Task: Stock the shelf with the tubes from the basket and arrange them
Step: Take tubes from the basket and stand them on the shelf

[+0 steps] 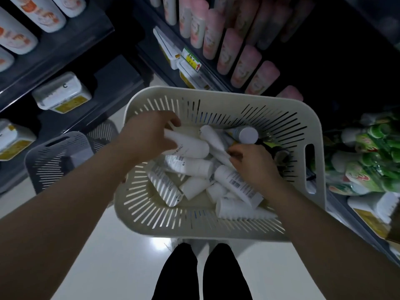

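A cream slotted basket [194, 226] sits below me, holding several white tubes in a loose pile [190, 167]. My left hand [149, 135] is inside the basket, closed around a white tube with grey lettering [190, 147]. My right hand [253, 163] pinches the flat end of another white tube [213, 140] that points up and left. A tube with a barcode [236, 184] lies under my right wrist. A round grey cap [248, 135] shows at the basket's far side.
Dark shelves [71, 46] rise ahead, with pink bottles [229, 53] on the right and white-orange bottles [34, 16] on the left. A grey basket [58, 156] stands at left. Green packets [372, 161] lie at right. My legs [201, 273] stand on the white floor.
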